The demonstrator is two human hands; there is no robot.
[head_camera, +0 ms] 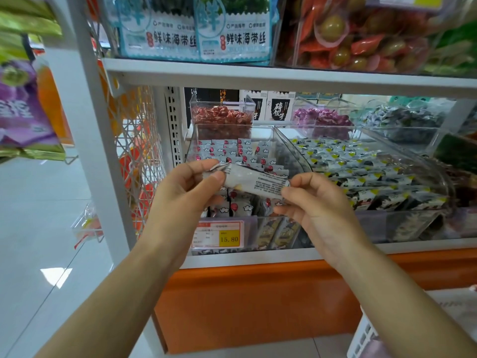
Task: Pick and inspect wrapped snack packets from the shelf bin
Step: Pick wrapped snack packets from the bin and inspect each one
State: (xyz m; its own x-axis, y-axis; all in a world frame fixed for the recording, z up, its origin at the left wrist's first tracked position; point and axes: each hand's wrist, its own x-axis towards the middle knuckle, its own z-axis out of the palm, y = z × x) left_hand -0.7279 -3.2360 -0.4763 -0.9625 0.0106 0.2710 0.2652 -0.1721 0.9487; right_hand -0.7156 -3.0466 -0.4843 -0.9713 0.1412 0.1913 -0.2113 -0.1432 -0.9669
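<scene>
I read 鲜味海带丝 on the bags [235,34] upper centre, 碎银子 on a box [280,107] mid-frame, 15.80 on the price tag [229,238] lower centre; my packet [258,180] has print too fine.

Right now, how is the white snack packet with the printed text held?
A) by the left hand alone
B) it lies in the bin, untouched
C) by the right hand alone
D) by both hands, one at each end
D: the left hand pinches one end of the snack packet and the right hand pinches the other end.

A price tag [218,234] reads 15.80; seaweed bags [233,34] stand on the upper shelf [284,76].
</scene>
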